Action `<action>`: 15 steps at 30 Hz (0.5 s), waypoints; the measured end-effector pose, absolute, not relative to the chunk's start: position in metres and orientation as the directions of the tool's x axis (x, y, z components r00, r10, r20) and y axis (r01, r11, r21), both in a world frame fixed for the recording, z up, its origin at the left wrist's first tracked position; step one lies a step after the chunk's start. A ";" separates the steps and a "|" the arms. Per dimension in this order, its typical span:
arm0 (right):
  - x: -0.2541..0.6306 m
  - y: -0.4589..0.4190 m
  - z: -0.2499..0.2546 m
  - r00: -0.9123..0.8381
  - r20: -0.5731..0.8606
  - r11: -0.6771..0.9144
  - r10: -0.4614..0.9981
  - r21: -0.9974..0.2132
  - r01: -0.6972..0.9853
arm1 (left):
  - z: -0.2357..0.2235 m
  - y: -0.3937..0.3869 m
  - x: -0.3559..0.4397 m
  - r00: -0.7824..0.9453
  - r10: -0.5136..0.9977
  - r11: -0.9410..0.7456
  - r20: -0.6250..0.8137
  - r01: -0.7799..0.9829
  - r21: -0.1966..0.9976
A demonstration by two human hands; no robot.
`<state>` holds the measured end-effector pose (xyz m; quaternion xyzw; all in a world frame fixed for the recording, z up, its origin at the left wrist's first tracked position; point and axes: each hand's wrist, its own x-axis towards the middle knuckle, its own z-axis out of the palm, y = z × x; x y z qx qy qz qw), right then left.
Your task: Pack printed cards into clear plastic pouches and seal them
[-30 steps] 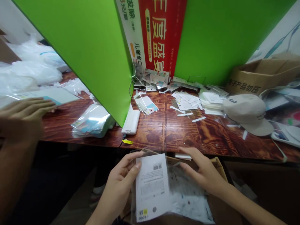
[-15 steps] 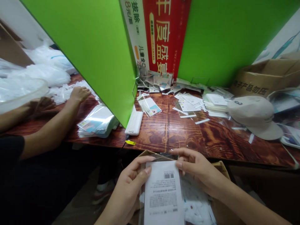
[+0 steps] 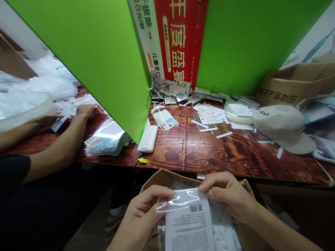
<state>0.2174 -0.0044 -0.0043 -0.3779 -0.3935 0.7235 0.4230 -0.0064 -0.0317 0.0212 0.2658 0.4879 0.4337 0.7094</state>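
Observation:
Between my two hands is a clear plastic packet [image 3: 187,223] with a white printed card inside, its barcode near the top. My left hand [image 3: 145,212] pinches the packet's upper left corner. At the upper right corner, my right hand [image 3: 226,195] has thumb and finger closed on the edge. The clear top flap lies folded down over the card and shines. Under the packet, an open cardboard box [image 3: 161,176] holds several white packets [image 3: 225,232], partly hidden by my hands.
On the wooden table [image 3: 183,146] lie a white power bank [image 3: 148,138], loose cards [image 3: 211,114] and a cap [image 3: 281,125]. Green partitions [image 3: 235,45] rise behind. At left, a co-worker's hands [image 3: 85,111] work beside stacked packets [image 3: 104,139]. A carton [image 3: 290,83] stands right.
The packet's clear top flap, upright before, is now folded down over the card. Both hands have moved slightly lower. The co-worker's hand now holds a small blue and white card.

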 end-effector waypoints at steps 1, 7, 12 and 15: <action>0.220 -0.005 -0.005 -0.357 -0.197 -0.312 0.913 -0.902 -0.298 | 0.025 -0.032 -0.005 0.132 0.871 0.487 -0.473 -0.348 0.801; 0.232 -0.005 -0.006 -0.380 -0.087 -0.188 0.921 -0.953 -0.237 | 0.036 -0.031 -0.001 0.078 0.829 0.547 -0.554 -0.319 0.774; 0.230 -0.011 -0.002 -0.401 -0.121 -0.238 0.908 -0.937 -0.257 | 0.040 -0.032 0.003 0.056 0.815 0.561 -0.577 -0.325 0.761; 0.228 -0.015 0.002 -0.449 -0.146 -0.306 0.882 -0.902 -0.306 | 0.039 -0.032 0.002 0.079 0.818 0.561 -0.570 -0.332 0.758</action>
